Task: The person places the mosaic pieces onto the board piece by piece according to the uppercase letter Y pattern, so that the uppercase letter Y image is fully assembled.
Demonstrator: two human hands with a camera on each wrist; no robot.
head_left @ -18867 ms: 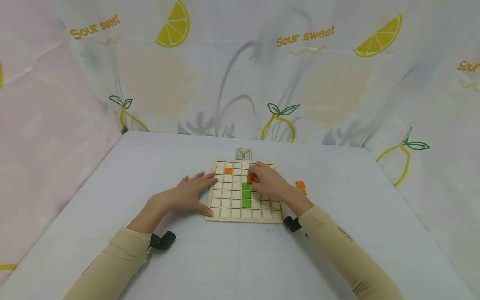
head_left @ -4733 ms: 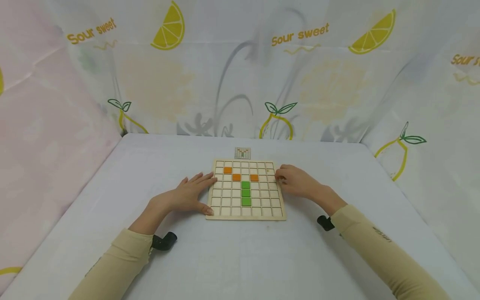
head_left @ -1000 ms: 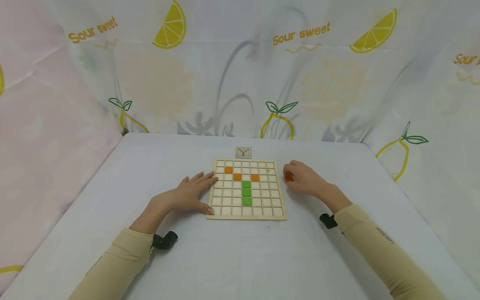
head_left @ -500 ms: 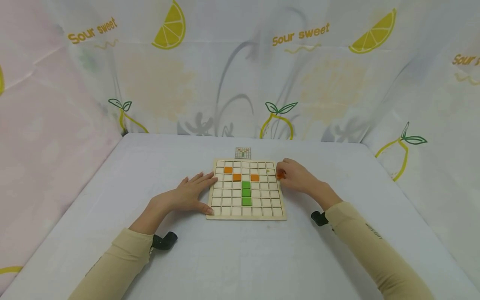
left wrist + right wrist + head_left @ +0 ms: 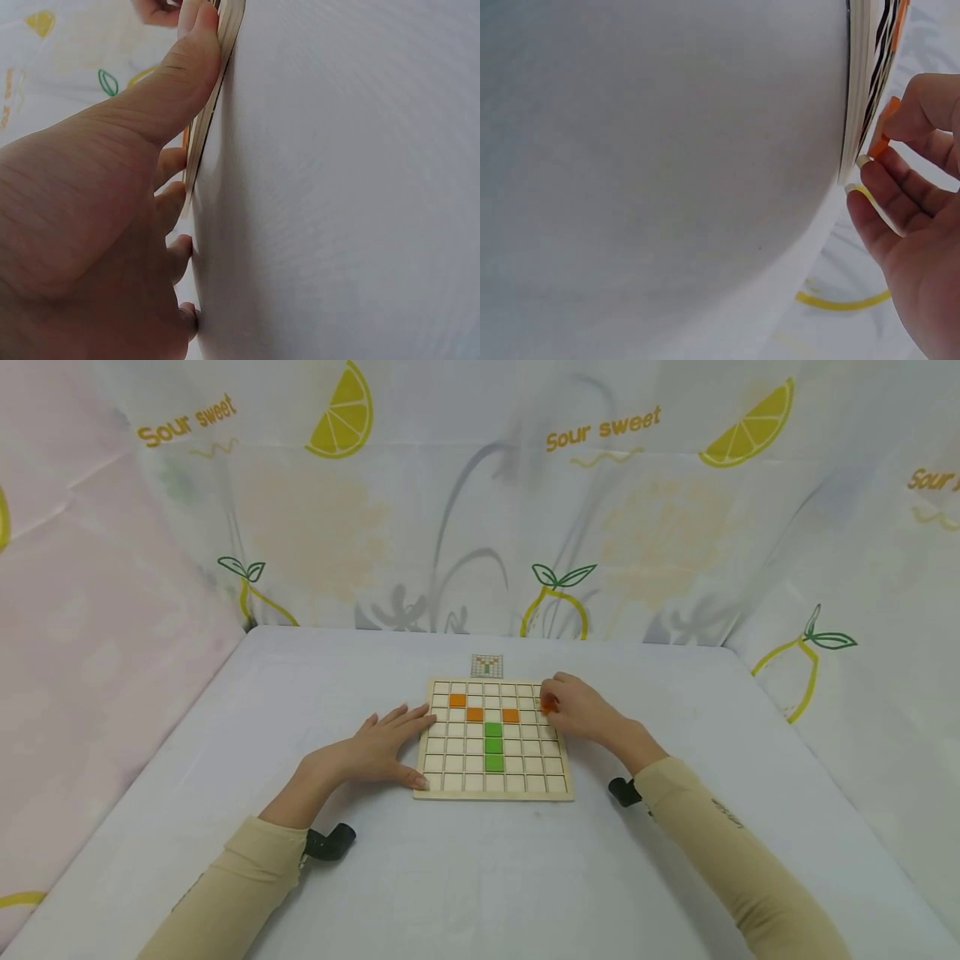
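Note:
A wooden grid board lies flat on the table, several tiles set in its squares. Three green tiles form a column in the middle. Orange tiles sit higher up: one near the upper left, one left of centre and one right of centre. My left hand rests with spread fingers on the board's left edge. Above the board's upper right edge, my right hand pinches an orange tile between thumb and fingers.
A small pattern card with a Y-like figure lies just behind the board. White cloth covers the table. A printed curtain hangs around the back and sides. Each wrist carries a black camera mount.
Over the last second my right hand has moved left with the orange tile, from beside the board to over its right edge. My left hand has stayed still.

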